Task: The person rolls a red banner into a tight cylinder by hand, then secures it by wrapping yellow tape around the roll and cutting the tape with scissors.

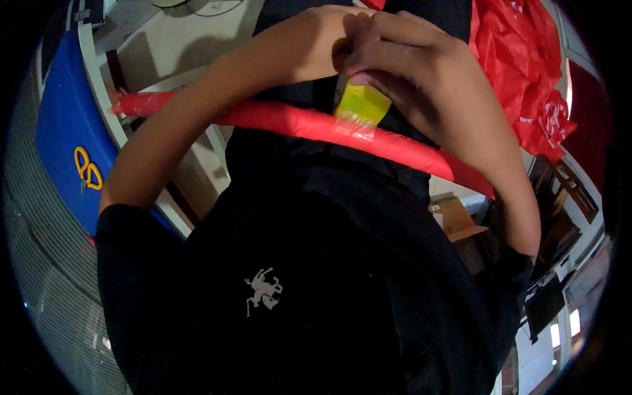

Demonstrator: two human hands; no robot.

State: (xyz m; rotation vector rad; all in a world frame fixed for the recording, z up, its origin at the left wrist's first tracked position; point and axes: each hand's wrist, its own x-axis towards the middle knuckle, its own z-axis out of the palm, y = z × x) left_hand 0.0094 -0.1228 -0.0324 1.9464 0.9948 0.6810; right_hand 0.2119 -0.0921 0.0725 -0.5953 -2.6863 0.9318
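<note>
A long red wrapped tube (pixel 296 124) lies across my lap, passing under both forearms. A yellow-green strip (pixel 363 102) is fixed to its middle with clear tape (pixel 356 128) and stands up toward my hands. My right hand (pixel 411 56) is closed, its curled fingers at the upper end of the strip. Against it, my left hand (pixel 339 36) is bent inward with its fingers closed. The fingertips of both hands meet and partly hide one another, so what the left fingers grip cannot be made out.
Orange-handled scissors (pixel 87 168) lie on a blue surface (pixel 66 131) at the left. Crumpled red plastic (pixel 520 66) hangs at the upper right. An open cardboard box (pixel 457 219) sits below at the right. A pale surface (pixel 178 49) is at the upper left.
</note>
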